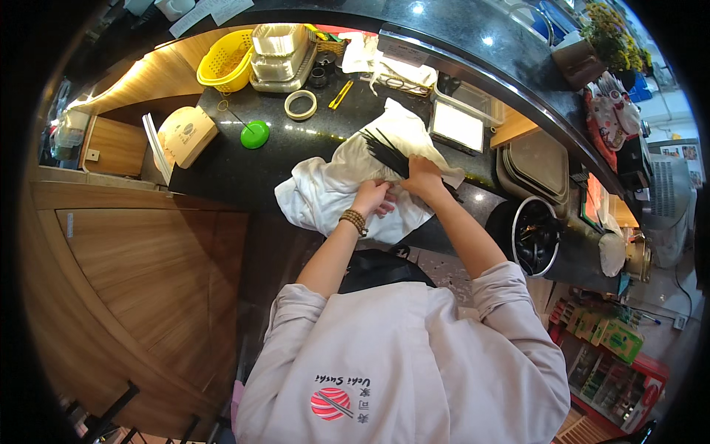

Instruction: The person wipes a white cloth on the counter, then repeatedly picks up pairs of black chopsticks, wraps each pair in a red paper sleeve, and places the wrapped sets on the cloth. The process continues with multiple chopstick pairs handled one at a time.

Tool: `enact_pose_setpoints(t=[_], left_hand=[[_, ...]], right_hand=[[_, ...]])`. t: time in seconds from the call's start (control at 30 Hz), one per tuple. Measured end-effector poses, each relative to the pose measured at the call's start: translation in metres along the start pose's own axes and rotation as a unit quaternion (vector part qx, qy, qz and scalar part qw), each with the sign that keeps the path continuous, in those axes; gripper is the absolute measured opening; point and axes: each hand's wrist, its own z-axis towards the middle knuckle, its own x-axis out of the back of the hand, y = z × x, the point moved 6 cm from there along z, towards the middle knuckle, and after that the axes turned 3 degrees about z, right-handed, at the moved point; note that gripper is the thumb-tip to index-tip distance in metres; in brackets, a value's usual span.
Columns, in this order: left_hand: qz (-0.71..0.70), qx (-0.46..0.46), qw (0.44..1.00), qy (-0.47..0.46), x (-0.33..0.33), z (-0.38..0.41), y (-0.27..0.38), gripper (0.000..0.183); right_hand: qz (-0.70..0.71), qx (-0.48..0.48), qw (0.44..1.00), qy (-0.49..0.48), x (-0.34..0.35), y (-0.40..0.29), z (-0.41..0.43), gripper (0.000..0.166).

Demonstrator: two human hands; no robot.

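Note:
A white cloth (pixel 316 186) lies bunched and spread over the front edge of a dark stone counter (pixel 222 161). My right hand (pixel 424 176) is closed around a bundle of black chopsticks (pixel 388 152), which slants across the cloth with its tips fanned to the upper left. Against the cloth, just left of the bundle, rests my left hand (pixel 375 197), its fingers curled; whether it pinches the fabric cannot be told. A black pot with a metal rim (pixel 535 236), right of my right forearm, contains dark shiny utensils.
Behind the cloth are a tape roll (pixel 300 105), a yellow cutter (pixel 340 94), a green-based spike (pixel 255 135), a yellow basket (pixel 226 61) and stacked clear containers (pixel 280 58). Trays (pixel 535 164) stand at right. A raised dark ledge (pixel 344 14) runs above the far side.

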Motion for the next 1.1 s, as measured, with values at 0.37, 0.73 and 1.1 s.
enact_pose_setpoints(t=[0.37, 0.73, 1.1], left_hand=[[0.051, -0.051, 0.997, 0.024, -0.002, -0.005, -0.005, 0.034], [0.085, -0.087, 0.991, 0.056, -0.005, -0.014, -0.002, 0.031], [0.138, -0.136, 0.977, 0.092, -0.009, -0.015, 0.001, 0.028]], right_hand=[[-0.016, -0.043, 0.997, -0.069, 0.002, 0.001, 0.008, 0.054], [-0.021, -0.028, 0.999, 0.0, 0.003, 0.002, -0.002, 0.048], [-0.032, 0.035, 0.999, 0.009, -0.006, -0.001, -0.004, 0.045]])
